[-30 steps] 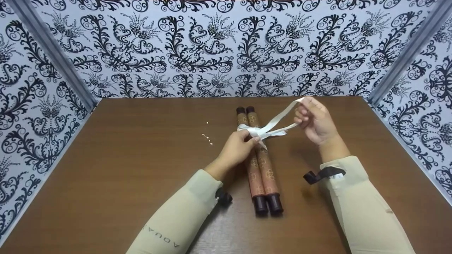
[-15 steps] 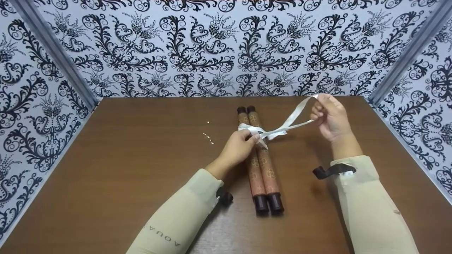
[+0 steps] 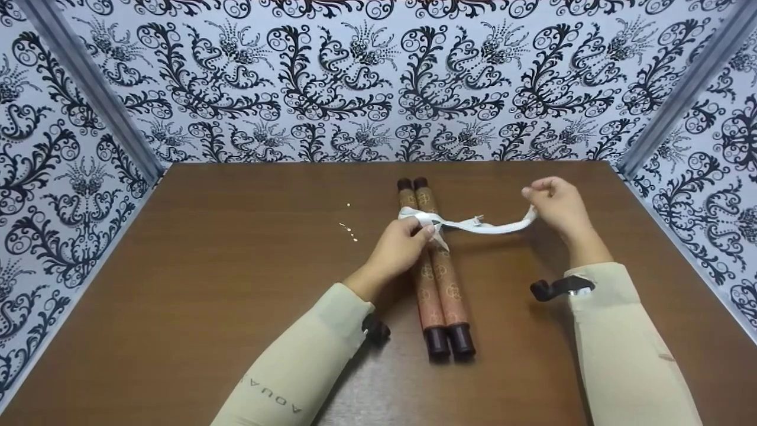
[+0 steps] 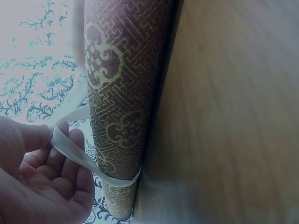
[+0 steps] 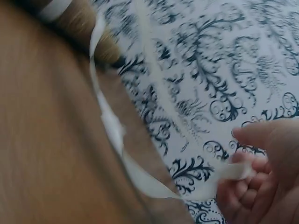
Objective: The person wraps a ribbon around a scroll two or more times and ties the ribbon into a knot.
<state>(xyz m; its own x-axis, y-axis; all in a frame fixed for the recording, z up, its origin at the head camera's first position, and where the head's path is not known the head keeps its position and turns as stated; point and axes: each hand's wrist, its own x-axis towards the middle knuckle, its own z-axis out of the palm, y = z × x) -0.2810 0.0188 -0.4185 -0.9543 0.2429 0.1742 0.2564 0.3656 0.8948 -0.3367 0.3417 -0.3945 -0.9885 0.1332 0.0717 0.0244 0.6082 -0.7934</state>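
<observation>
Two rolled scrolls with brown patterned covers and dark end caps lie side by side on the table: a left scroll (image 3: 427, 290) and a right scroll (image 3: 451, 290). A white ribbon (image 3: 502, 229) wraps around their upper part. Where it crosses the scrolls, my left hand (image 3: 397, 247) pinches it between thumb and forefinger; the left wrist view shows the ribbon (image 4: 74, 153) running from that pinch around a scroll (image 4: 126, 88). Out to the right, my right hand (image 3: 562, 212) holds the ribbon's far part in curled fingers, its thumb apart in the right wrist view. The stretch between the hands sags.
Small pale specks (image 3: 348, 231) lie on the brown wooden table (image 3: 236, 284) left of the scrolls. White panels with black scrollwork (image 3: 366, 77) rise at the back and both sides. Dark straps (image 3: 556, 290) sit on both wrists.
My right hand has moved right, then dropped and turned palm down. The raised loop of ribbon it held has come down into one low, slack strand. The left hand stays at the scrolls.
</observation>
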